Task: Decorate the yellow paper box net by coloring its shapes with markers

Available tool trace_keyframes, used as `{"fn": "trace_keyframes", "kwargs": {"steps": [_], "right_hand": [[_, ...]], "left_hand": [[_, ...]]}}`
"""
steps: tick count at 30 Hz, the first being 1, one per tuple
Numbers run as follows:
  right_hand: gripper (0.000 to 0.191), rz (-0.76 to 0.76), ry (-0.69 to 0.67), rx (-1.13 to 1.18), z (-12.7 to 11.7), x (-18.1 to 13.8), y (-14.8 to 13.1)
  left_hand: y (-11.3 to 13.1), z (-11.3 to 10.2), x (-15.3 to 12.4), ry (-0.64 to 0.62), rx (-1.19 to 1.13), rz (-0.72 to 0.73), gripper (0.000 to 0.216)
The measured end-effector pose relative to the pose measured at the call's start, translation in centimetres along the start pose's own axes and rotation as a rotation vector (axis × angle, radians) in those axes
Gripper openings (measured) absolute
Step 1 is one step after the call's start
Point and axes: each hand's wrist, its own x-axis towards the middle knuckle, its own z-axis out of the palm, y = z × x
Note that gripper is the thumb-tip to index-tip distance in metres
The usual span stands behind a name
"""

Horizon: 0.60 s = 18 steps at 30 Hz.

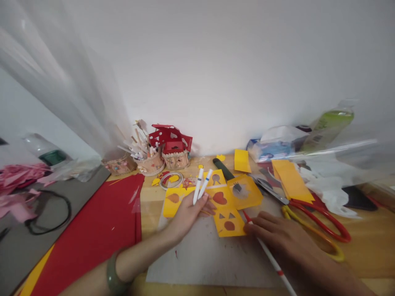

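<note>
Grasps with the right hand (279, 234) 1 red pen (271, 259), with fingers closed near the red tip (247, 216) and the barrel running out under the palm towards 5 o'clock. Grips with the left hand (187, 211) 2 white pens (204, 185), leaning between 12 and 1 o'clock. Has in front, on the grey board (194, 263), the yellow card (222, 209), with panels spread like a cross and with dark shapes on them. From the right hand, should look to 10 o'clock for this card; from the left hand, to about 2 or 3 o'clock. Covers with the left hand part of the card in this view; cannot tell about pressing on it. Should mind most the red tip: points along the pen's long axis to 11 o'clock, at the right edge of the lower panel (239, 227), with the right hand nearer to this panel than the left. Cannot tell about contact between tip and card. Can find also scissors (287, 201) at 1 o'clock from the right hand, with blades towards 10 o'clock, and red sheets (95, 226) at 9 o'clock from the left hand.
</note>
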Motion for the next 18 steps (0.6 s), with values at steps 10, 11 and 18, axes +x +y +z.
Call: {"fn": "trace_keyframes", "kwargs": {"steps": [10, 11, 18], "right_hand": [[0.033, 0.006, 0.055, 0.134, 1.3, -1.1, -1.3], [0.032, 0.030, 0.041, 0.177, 1.2, -1.1, -1.4], [0.026, 0.482, 0.285, 0.485, -0.9, -0.5, -2.8]], "left_hand": [[-1.5, 1.0, -1.9, -0.122, 0.077, -0.122, 0.056], [-1.5, 0.9, -1.9, -0.121, 0.079, -0.118, 0.055], [-0.3, 0.4, -2.6, -0.163, 0.096, -0.051, 0.048]]}}
